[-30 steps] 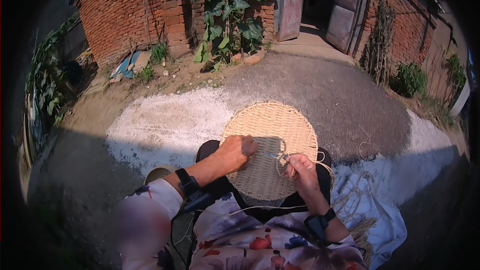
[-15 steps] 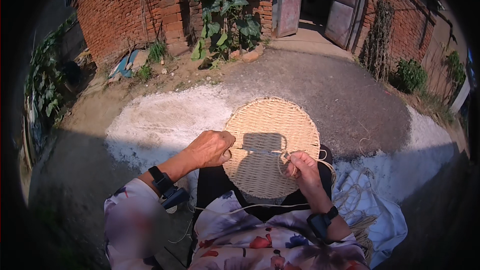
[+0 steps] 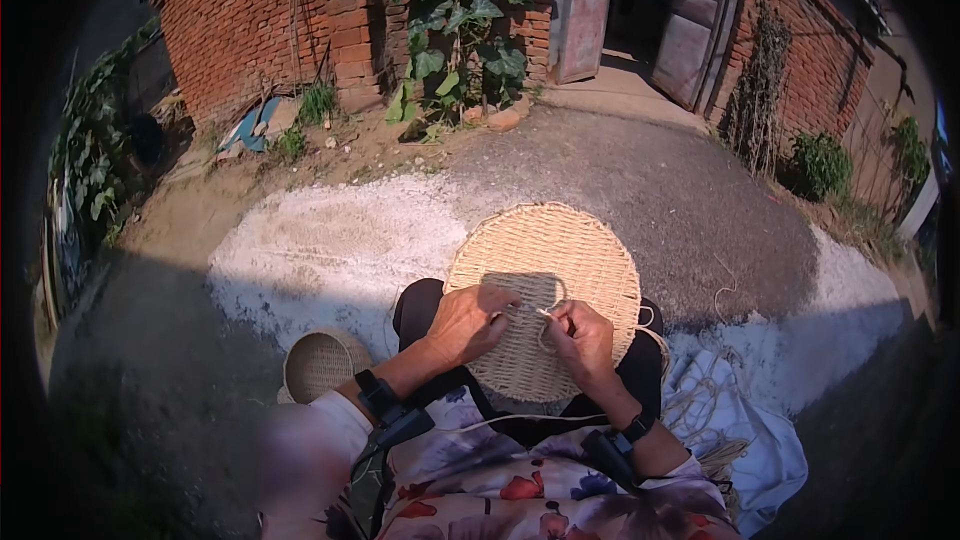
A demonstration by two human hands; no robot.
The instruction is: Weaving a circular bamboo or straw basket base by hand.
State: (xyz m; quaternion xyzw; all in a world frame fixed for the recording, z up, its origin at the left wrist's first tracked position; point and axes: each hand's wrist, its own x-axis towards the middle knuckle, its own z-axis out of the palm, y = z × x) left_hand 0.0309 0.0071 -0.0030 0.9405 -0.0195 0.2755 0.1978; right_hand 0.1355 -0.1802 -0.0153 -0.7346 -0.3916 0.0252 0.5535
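Observation:
A round, flat woven piece of straw-coloured cord rests across my lap, its upper part in sunlight and its middle in shadow. Above its left half, my left hand is closed with bent fingers; what they hold, if anything, is hidden. My right hand pinches a pale cord between thumb and fingertips over the middle of the weave. The fingertips of both hands are a short gap apart. A loose strand runs across my lap below the disc, and loops hang at the disc's right edge.
Left of my knee sits a small round woven basket. Loose cord lies over a white cloth sack on my right. Ahead are a brick wall, a leafy climbing plant and an open double door.
My left hand has moved right and inward over the disc, closer to my right hand. My right hand has shifted slightly left. The basket at left has come into fuller view.

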